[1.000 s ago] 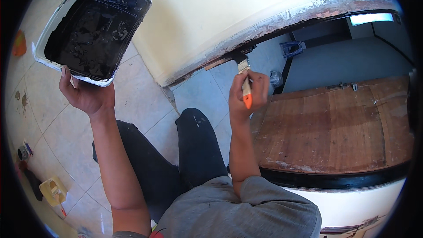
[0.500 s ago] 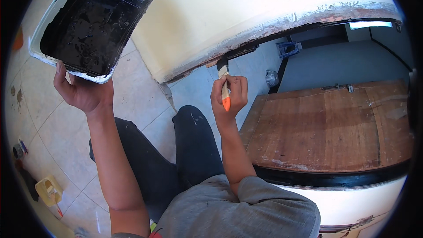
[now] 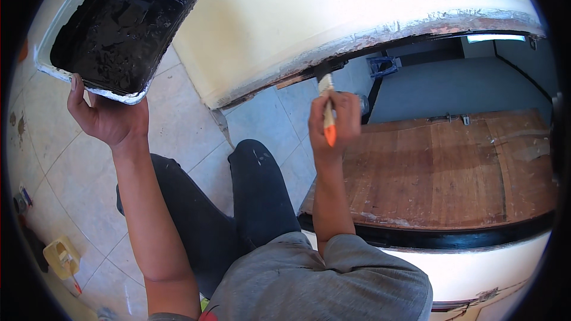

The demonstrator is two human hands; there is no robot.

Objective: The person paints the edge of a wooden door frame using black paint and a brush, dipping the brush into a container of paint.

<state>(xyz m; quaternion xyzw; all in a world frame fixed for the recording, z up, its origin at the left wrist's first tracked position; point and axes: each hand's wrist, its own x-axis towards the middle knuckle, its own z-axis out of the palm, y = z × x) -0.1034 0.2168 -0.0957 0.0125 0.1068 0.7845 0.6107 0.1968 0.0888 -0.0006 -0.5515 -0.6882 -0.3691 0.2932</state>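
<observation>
Crouching on a tiled floor (image 3: 65, 160), a person in a grey shirt and dark trousers works along the worn lower edge of a cream wall (image 3: 309, 18), where chipped plaster and bare patches run in a curved band. The right hand (image 3: 333, 128) is closed around the handle of a paintbrush (image 3: 326, 113), fingers wrapped tight, the orange handle end pointing down past the palm and the dark bristles touching the underside of the damaged wall edge (image 3: 369, 38). The left hand (image 3: 107, 120) is raised well apart from it, thumb and fingers gripping the near rim of a white paint tray (image 3: 53, 71) filled with black paint; the tray is tilted up toward the camera near the top left corner of the view. A wooden panel (image 3: 452, 172) with scuffed, pale streaks lies just right of the right forearm, its near edge bordered by a black strip. Beyond the wall edge a blue-grey floor and a small blue object (image 3: 382, 65) are visible. A yellow container (image 3: 60, 257) sits on the tiles at the lower left
</observation>
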